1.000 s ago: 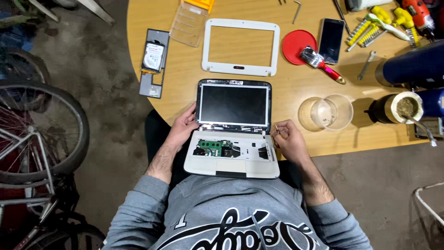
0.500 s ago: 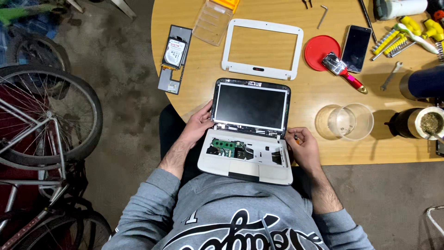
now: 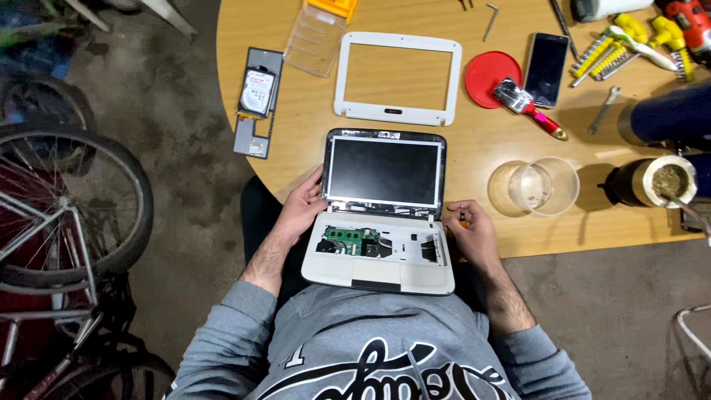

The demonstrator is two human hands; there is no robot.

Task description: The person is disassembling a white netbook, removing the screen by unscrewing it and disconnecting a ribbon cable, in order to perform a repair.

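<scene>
The person wears a grey sweatshirt with long sleeves, both pushed up so the cuffs bunch around the middle of the forearms. The fabric looks soft and a little loose, creasing at the elbows and across the chest. Large curling script runs across the front in black with a white outline, and a single figure in the same black-and-white style sits just above it, near the collar. Both forearms are bare below the bunched sleeves. The left hand and the right hand are bare too, with no gloves.
</scene>
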